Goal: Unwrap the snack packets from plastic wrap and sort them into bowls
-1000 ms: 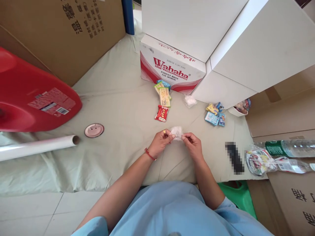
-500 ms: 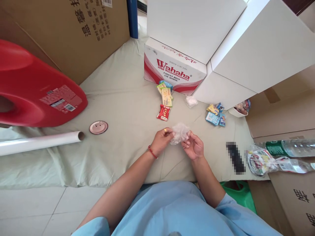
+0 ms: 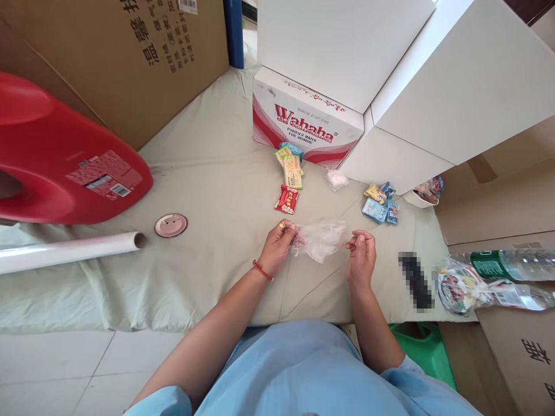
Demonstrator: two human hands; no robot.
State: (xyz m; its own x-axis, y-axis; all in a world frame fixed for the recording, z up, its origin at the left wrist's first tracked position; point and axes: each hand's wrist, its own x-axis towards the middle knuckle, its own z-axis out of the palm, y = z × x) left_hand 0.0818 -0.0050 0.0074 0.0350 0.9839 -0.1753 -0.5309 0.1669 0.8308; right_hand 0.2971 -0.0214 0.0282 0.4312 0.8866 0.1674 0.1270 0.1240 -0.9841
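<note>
A thin clear plastic bag (image 3: 323, 240) is stretched out, crumpled, above the cloth between my hands. My left hand (image 3: 278, 245), with a ring and a red bracelet, pinches the bag's left end. Just past its right end is my right hand (image 3: 361, 257), its fingers curled together; I cannot make out whether a bit of film is between them. Beyond the bag lie a red snack packet (image 3: 287, 199), yellow-green packets (image 3: 292, 172) and a small bundle of clear plastic (image 3: 336, 179). Blue and yellow packets (image 3: 375, 210) lie farther right.
A red jug (image 3: 65, 156), a white roll (image 3: 69, 251) and a round badge (image 3: 171, 225) are at left. A Wahaba-style water carton (image 3: 307, 124) and white boxes (image 3: 411, 86) stand behind. Plastic bottles (image 3: 520, 263), a bowl (image 3: 420, 200) and a blurred dark object (image 3: 416, 281) are at right.
My hands have moved apart, the left slightly leftward and the right to the right. The bag, bunched up before, is now drawn out longer between them.
</note>
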